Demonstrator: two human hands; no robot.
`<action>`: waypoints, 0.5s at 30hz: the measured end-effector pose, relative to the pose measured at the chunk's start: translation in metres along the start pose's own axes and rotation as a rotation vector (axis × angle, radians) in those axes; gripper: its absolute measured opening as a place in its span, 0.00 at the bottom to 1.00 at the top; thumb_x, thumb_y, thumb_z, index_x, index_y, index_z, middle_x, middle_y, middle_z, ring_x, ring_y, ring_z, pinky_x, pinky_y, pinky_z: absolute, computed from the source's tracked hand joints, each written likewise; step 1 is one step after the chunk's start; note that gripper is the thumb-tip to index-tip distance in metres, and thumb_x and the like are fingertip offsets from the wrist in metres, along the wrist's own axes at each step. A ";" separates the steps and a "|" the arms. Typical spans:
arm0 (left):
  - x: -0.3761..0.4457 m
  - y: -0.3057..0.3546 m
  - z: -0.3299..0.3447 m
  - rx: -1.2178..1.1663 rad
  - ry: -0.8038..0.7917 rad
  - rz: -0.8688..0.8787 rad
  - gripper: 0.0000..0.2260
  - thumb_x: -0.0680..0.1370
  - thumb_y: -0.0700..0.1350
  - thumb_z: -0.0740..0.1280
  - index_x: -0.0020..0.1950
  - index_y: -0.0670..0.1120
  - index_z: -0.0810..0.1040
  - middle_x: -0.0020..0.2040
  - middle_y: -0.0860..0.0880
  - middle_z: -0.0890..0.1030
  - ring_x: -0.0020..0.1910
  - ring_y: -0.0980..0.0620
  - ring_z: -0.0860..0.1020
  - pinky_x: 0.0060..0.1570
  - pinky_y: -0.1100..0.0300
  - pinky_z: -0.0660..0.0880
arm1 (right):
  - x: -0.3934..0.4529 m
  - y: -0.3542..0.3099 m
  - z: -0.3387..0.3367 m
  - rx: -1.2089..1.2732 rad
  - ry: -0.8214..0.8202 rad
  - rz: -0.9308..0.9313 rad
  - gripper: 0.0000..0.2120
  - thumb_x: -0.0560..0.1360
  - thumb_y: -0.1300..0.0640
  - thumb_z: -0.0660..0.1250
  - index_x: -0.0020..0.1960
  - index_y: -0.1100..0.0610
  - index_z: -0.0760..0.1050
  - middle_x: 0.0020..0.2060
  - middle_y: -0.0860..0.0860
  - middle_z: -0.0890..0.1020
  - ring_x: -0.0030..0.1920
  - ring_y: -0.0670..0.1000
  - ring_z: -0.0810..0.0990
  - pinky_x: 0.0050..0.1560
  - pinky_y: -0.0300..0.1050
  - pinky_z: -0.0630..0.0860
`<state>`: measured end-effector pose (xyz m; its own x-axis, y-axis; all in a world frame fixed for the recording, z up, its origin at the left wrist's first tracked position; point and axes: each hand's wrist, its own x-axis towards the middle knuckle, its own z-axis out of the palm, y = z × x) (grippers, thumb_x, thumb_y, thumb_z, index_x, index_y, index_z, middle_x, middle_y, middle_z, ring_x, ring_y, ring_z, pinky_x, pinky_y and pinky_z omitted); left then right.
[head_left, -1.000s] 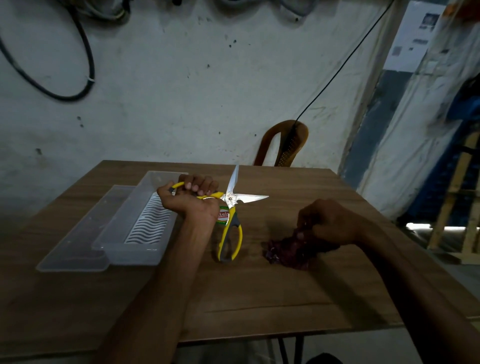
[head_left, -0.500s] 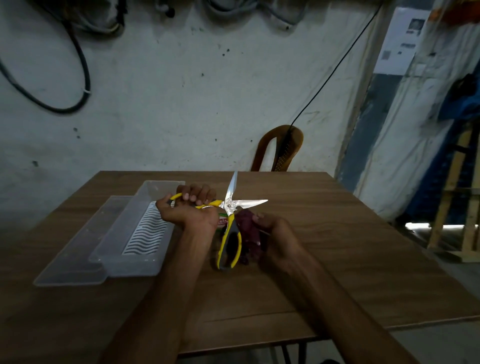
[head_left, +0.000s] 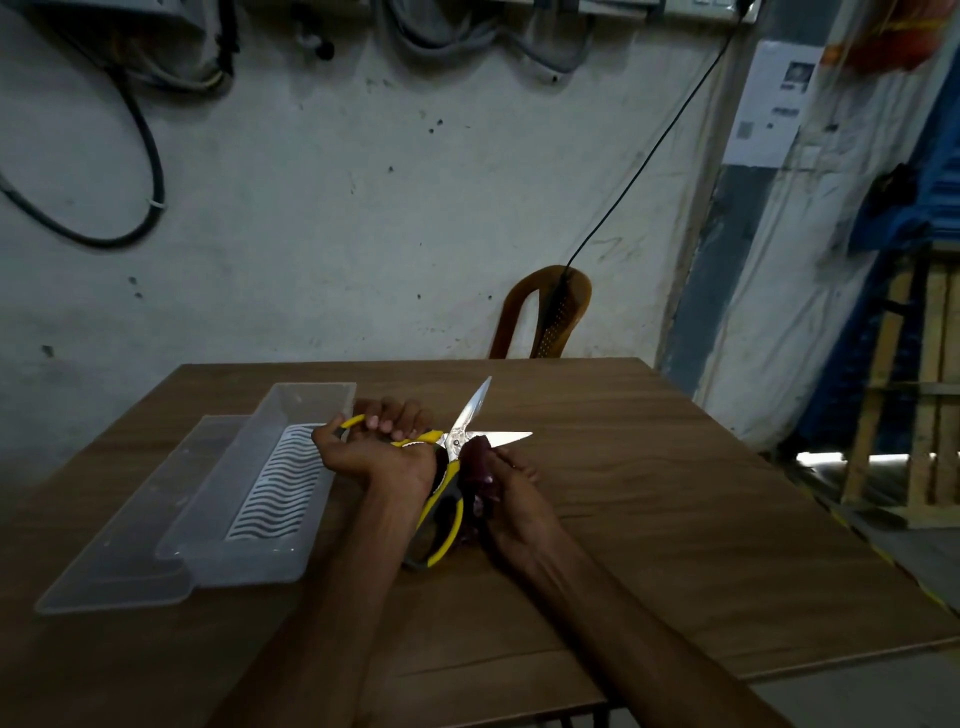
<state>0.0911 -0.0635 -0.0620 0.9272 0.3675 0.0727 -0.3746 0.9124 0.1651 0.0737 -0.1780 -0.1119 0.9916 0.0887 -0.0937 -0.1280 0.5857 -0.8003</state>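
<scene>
Beside the clear tray (head_left: 244, 566), the left hand (head_left: 379, 452) gripped a yellow handle of the scissors (head_left: 457, 441) — mid-table, long way running near to far, blades spread, one pointing away, one right. The right hand (head_left: 511, 499) held a dark red piece (head_left: 475, 460) between them.

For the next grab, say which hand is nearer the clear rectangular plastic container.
Left. The left hand is just beside the container; the right hand lies beyond the yellow-handled steel scissors.

Dim room: stained white wall (head_left: 332, 218) with black cables (head_left: 140, 156), brown plastic chair (head_left: 550, 317) behind wooden tabletop (head_left: 649, 467), wooden frame (head_left: 914, 395) far right.
</scene>
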 end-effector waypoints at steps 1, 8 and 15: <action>-0.001 -0.002 0.000 -0.001 -0.002 0.001 0.12 0.64 0.55 0.57 0.28 0.47 0.62 0.26 0.51 0.60 0.23 0.53 0.56 0.27 0.64 0.56 | 0.001 0.000 0.003 0.027 0.016 0.006 0.09 0.77 0.58 0.72 0.50 0.64 0.83 0.40 0.59 0.86 0.37 0.55 0.84 0.41 0.48 0.82; -0.003 -0.006 0.001 0.025 0.008 0.032 0.13 0.65 0.55 0.57 0.28 0.47 0.61 0.26 0.51 0.59 0.23 0.53 0.56 0.27 0.64 0.56 | 0.016 -0.001 0.005 0.036 0.252 0.086 0.08 0.80 0.62 0.63 0.58 0.59 0.74 0.44 0.54 0.80 0.32 0.46 0.83 0.32 0.37 0.79; -0.001 0.001 0.002 0.007 0.027 0.049 0.13 0.65 0.55 0.56 0.27 0.47 0.61 0.26 0.50 0.59 0.24 0.52 0.56 0.27 0.62 0.55 | 0.012 0.001 0.028 0.121 0.330 -0.024 0.23 0.68 0.64 0.80 0.62 0.61 0.79 0.49 0.62 0.86 0.44 0.59 0.87 0.37 0.46 0.83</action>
<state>0.0897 -0.0638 -0.0597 0.9073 0.4169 0.0543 -0.4199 0.8917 0.1688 0.0846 -0.1538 -0.0973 0.9436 -0.1802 -0.2777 -0.0856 0.6774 -0.7306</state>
